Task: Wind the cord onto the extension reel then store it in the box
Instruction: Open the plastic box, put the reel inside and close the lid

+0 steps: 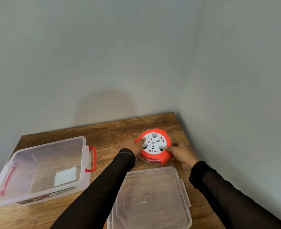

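The extension reel (154, 145), orange with a white socket face, lies flat on the wooden table (103, 131) near the far right corner, and we hold it from both sides. Our left hand (134, 144) rests on its left rim with a finger reaching the white face, and our right hand (180, 153) grips the right rim with the thumb touching the white disc; the fingers of both hands are curled around the body of the reel. We see no loose cord on the table, only some red turns showing under the near edge of the reel, so we judge that the winding is finished or almost finished, and the step in hand is to take the reel up for storing. The next move asks us to lift it with both hands, carry it to the left over our own arm line, and lower it flat into the box (42, 169). This clear box with red handles stands open at the left, well apart from the reel, and inside it we see only a white label or paper on the bottom. Its clear lid (153, 195) lies separately on the table just in front of the reel, between our arms, with nothing on it.
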The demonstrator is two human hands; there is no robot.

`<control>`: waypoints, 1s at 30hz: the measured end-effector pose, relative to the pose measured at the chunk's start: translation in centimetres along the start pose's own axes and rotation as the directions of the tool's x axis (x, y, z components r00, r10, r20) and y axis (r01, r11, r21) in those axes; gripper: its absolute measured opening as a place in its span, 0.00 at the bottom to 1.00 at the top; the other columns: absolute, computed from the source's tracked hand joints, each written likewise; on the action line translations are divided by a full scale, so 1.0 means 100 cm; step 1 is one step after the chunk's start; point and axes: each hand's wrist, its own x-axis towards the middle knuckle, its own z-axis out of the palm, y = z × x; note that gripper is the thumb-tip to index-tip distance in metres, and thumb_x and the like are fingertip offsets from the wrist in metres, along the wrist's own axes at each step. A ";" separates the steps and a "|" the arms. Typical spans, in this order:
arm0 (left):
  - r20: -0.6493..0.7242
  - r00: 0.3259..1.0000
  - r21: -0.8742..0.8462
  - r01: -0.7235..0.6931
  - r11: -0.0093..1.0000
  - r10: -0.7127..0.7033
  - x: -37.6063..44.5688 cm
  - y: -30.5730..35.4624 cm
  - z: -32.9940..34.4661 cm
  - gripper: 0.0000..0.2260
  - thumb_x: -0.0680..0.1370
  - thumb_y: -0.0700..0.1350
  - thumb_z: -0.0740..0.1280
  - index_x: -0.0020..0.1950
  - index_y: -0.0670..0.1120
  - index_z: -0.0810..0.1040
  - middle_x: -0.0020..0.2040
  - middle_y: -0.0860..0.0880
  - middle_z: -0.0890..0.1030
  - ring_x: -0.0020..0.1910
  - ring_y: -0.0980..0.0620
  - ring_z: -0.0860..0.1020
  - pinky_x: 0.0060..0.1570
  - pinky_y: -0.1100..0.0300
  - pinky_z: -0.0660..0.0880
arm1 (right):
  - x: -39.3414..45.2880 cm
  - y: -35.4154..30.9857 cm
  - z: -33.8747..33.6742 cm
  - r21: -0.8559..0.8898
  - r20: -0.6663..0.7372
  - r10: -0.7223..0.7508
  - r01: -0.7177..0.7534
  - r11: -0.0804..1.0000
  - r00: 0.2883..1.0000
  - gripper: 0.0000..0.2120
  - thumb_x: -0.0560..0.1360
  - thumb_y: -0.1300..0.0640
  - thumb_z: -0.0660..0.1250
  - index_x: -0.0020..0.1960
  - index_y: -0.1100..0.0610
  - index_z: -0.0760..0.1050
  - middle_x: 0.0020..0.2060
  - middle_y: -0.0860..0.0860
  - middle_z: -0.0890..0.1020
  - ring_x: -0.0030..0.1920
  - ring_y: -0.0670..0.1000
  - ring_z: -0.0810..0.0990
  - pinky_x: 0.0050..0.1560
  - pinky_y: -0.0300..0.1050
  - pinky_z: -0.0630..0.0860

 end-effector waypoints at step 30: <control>-0.205 0.978 0.123 -0.007 0.992 0.032 -0.070 -0.152 -0.297 0.15 0.80 0.51 0.61 0.52 0.41 0.79 0.44 0.45 0.83 0.46 0.46 0.80 0.52 0.51 0.78 | -0.102 -0.080 0.293 -0.467 0.453 -0.259 0.475 0.746 0.853 0.22 0.75 0.56 0.64 0.67 0.53 0.65 0.54 0.50 0.76 0.50 0.49 0.77 0.50 0.47 0.78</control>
